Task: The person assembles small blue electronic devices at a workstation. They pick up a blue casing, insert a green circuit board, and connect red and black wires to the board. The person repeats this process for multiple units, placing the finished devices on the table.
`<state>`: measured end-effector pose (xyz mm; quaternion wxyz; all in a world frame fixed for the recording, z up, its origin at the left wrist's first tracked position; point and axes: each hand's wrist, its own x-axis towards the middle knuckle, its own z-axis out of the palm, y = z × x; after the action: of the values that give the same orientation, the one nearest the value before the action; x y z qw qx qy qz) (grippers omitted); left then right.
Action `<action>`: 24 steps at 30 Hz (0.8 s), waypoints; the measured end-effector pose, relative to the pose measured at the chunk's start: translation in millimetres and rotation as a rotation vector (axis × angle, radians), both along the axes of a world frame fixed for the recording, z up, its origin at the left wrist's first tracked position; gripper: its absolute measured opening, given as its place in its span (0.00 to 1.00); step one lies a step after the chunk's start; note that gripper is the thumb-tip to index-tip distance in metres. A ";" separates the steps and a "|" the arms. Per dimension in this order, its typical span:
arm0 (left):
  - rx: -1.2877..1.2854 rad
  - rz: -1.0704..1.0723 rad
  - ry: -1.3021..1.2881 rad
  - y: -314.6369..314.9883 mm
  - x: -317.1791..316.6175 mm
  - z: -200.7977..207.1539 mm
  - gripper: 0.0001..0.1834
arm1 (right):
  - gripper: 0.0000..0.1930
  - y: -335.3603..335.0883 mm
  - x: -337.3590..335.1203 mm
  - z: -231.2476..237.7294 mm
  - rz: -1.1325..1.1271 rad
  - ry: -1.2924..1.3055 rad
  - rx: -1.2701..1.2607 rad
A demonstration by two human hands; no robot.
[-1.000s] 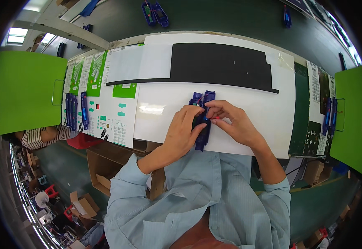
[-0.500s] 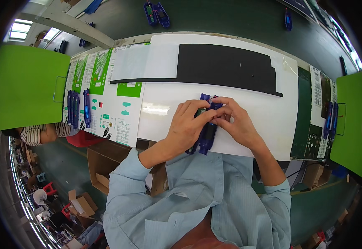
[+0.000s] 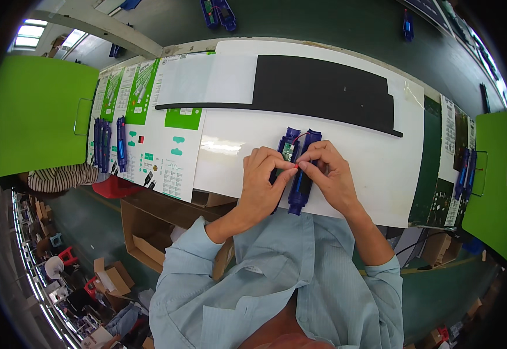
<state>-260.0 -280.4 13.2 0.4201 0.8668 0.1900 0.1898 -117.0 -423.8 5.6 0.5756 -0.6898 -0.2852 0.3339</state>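
Note:
An opened blue plastic casing lies on the white sheet in front of me, its two halves side by side. The left half holds a green circuit board; the right half contains a long dark piece. A thin red wire runs between the halves at their far end. My left hand reaches over the left half, thumb and forefinger pinched at a small red piece. Meeting it there, my right hand is pinched too, above the right half. Fingertips hide most of the red piece, so its kind is unclear.
A black board lies beyond the casing. More blue casings rest on printed sheets at left and right. Green panels stand at both sides. Below the left edge are a cardboard box and a person in a striped sleeve.
Both hands have drawn slightly nearer to me, uncovering the circuit board and the far ends of the casing. The halves now lie more apart, and a red piece shows between my fingertips.

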 end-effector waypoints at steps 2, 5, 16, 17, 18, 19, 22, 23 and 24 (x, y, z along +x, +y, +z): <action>0.085 0.009 -0.034 -1.4 -6.6 0.5 0.10 | 0.03 -0.3 3.0 -1.5 0.012 0.002 -0.005; 0.234 0.048 0.012 -1.8 -23.7 10.1 0.13 | 0.03 2.9 5.6 3.6 0.037 -0.138 0.010; 0.306 -0.114 0.046 2.5 -40.5 4.2 0.10 | 0.05 28.0 2.1 9.7 0.351 -0.731 0.079; 0.279 -0.121 0.062 3.5 -41.7 4.9 0.10 | 0.05 27.7 3.0 10.3 0.353 -0.751 0.068; 0.253 -0.128 0.078 4.1 -42.5 4.9 0.10 | 0.05 27.7 3.5 10.7 0.355 -0.771 0.058; 0.271 -0.147 0.071 4.4 -42.1 3.7 0.09 | 0.05 28.2 3.5 11.6 0.351 -0.774 0.056; 0.346 -0.209 0.042 5.7 -40.7 0.6 0.09 | 0.05 29.2 3.4 13.7 0.349 -0.781 0.041; 0.386 -0.232 0.029 6.0 -40.8 1.3 0.09 | 0.05 29.2 3.5 14.3 0.355 -0.780 0.031; 0.426 -0.254 0.015 5.8 -41.5 1.9 0.08 | 0.05 28.8 3.4 15.2 0.361 -0.779 0.020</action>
<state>-301.5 -274.6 15.0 0.2472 0.9541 0.0382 0.1648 -113.7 -395.0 20.8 0.3639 -0.6979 -0.6005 0.1410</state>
